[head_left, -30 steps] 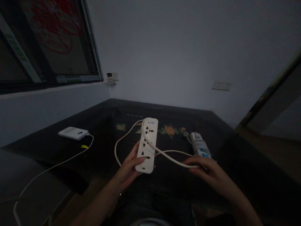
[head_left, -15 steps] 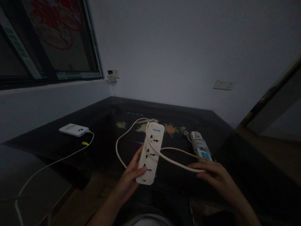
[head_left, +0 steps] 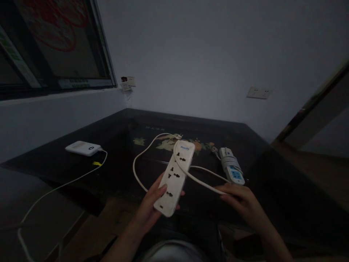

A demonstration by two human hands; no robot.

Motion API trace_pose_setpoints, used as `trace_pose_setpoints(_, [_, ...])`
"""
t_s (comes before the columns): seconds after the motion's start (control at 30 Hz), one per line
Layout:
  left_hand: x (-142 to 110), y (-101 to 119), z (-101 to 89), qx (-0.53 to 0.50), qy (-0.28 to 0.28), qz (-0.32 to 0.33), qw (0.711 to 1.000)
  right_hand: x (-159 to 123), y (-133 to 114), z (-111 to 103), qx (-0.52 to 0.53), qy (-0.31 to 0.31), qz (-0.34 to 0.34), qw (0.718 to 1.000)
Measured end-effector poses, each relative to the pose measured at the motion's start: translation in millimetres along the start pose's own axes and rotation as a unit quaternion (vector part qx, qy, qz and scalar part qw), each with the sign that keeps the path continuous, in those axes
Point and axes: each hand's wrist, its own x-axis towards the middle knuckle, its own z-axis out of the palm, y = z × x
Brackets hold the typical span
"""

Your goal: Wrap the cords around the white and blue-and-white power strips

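A white power strip (head_left: pixel 178 177) marked PHILIPS is gripped at its lower end by my left hand (head_left: pixel 151 200), thumb on the socket face and fingertips showing past the right edge. Its white cord (head_left: pixel 196 181) crosses the face near the top and runs right, pinched in my right hand (head_left: pixel 239 198). Another stretch of the cord loops out left and passes behind my left hand. Just beyond my right hand lies a second power strip (head_left: pixel 231 166) with blue sockets, its grey cord wound around it.
All this is above a black table (head_left: pixel 152 120) with a flower pattern. At left lie a white device (head_left: pixel 81 147) with a cable plugged in and a yellow scrap (head_left: pixel 96 163). Wall sockets (head_left: pixel 259 92) are on the wall behind; a window (head_left: pixel 54 47) is at upper left.
My left hand has tilted the power strip's top further right. My right hand has moved slightly left with the cord, uncovering more of the second strip's blue sockets. The view has shifted slightly.
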Motion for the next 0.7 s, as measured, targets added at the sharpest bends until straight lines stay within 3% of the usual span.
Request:
trace_pose_setpoints(0.3, [-3.9, 2.4, -2.7, 0.016, 0.008, 0.001, 1.0, 3.2, 6.2, 11.3, -0.016, 0.007, 0.005, 1.0])
trace_pose_setpoints(0.7, [-7.2, 5.3, -4.7, 0.037, -0.022, -0.004, 0.999, 5.7, 11.5, 3.2, 0.048, -0.015, 0.018, 0.999])
